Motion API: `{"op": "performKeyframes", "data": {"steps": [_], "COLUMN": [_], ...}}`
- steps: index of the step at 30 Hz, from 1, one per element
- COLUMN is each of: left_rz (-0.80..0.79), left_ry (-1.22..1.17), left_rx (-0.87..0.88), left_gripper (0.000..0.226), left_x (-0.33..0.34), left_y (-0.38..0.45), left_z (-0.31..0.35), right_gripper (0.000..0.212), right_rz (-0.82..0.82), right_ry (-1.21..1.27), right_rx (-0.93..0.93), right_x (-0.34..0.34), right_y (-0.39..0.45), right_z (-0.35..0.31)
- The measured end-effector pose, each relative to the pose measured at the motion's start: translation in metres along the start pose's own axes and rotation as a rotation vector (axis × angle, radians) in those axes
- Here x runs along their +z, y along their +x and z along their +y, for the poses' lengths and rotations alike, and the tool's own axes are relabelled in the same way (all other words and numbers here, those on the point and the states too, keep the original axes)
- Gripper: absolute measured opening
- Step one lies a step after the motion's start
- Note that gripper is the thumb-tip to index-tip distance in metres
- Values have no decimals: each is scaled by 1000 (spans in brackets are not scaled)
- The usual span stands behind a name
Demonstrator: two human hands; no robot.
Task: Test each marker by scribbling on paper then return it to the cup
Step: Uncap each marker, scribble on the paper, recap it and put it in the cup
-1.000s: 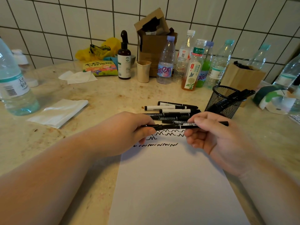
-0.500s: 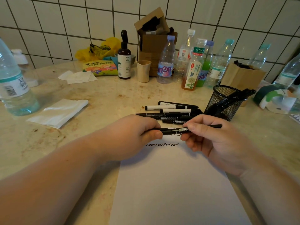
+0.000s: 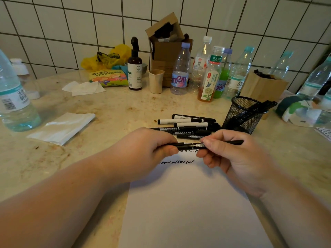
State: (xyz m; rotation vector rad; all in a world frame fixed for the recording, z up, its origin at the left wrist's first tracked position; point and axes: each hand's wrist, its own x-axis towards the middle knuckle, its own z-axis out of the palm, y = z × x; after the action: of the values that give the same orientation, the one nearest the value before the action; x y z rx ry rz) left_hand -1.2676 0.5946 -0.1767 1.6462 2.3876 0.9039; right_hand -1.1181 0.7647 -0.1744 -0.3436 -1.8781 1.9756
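A thin black marker (image 3: 193, 145) lies level between my two hands above the top of the white paper (image 3: 189, 208). My left hand (image 3: 143, 154) pinches its left end. My right hand (image 3: 231, 158) grips its middle and right part, and the tail pokes out to the right. Black scribble lines (image 3: 176, 161) show on the paper below the marker. A pile of several black and white markers (image 3: 188, 125) lies just beyond my hands. The black mesh cup (image 3: 243, 113) stands right of the pile with markers leaning in it.
Several plastic bottles (image 3: 180, 70), a brown pump bottle (image 3: 134, 68), a small beige cup (image 3: 156, 81) and cardboard boxes (image 3: 166, 49) line the tiled wall. A large water bottle (image 3: 12, 97) and folded tissue (image 3: 62, 127) sit at the left. A tape roll (image 3: 295, 111) lies at the right.
Both hands have come closer to me with the marker, and my left hand has slid inward so the marker's two parts are pushed together. The upper scribbles are now hidden behind them.
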Motion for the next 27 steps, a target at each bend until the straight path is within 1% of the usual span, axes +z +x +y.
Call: {"op": "performKeyframes", "data": {"steps": [2, 4, 6, 8, 10, 11, 12, 15, 18, 21, 24, 27], "left_rz": [48, 74, 52, 23, 14, 15, 18, 8, -19, -13, -12, -18], "left_ry": [-8, -67, -123, -171, -167, -152, -137, -97, -66, -45, -49, -39], "left_rx": [13, 1, -31, -67, -90, -96, -101, -134, -171, -164, -169, -165], "left_gripper": [17, 15, 14, 14, 12, 10, 9, 15, 15, 16, 14, 14], "left_x": [1, 1, 1, 0, -1, -2, -3, -7, -7, -5, -6, -5], "left_y": [0, 1, 2, 4, 6, 7, 8, 8, 5, 5, 6, 6], "left_z": [2, 3, 2, 1, 0, -1, -3, -7, -11, -14, -14, -15], "right_gripper": [15, 12, 11, 16, 19, 16, 12, 12, 19, 19, 15, 12], "right_rz": [18, 33, 31, 31, 47, 69, 106, 286, 495, 655, 724, 700], "right_ry": [27, 52, 59, 43, -19, -48, -60, -126, -243, -366, -492, -623], "right_rx": [-11, -15, -11, -11, -38, -65, -96, -208, -323, -367, -309, -233], "right_x": [1, 1, 1, 1, 2, 2, 2, -5, -16, -28, -38, -41], "right_y": [0, 0, -1, -1, 0, 1, 2, 2, -1, 0, 7, 13], "right_z": [-1, -1, -2, -1, -1, -1, -2, -11, -29, -46, -55, -61]}}
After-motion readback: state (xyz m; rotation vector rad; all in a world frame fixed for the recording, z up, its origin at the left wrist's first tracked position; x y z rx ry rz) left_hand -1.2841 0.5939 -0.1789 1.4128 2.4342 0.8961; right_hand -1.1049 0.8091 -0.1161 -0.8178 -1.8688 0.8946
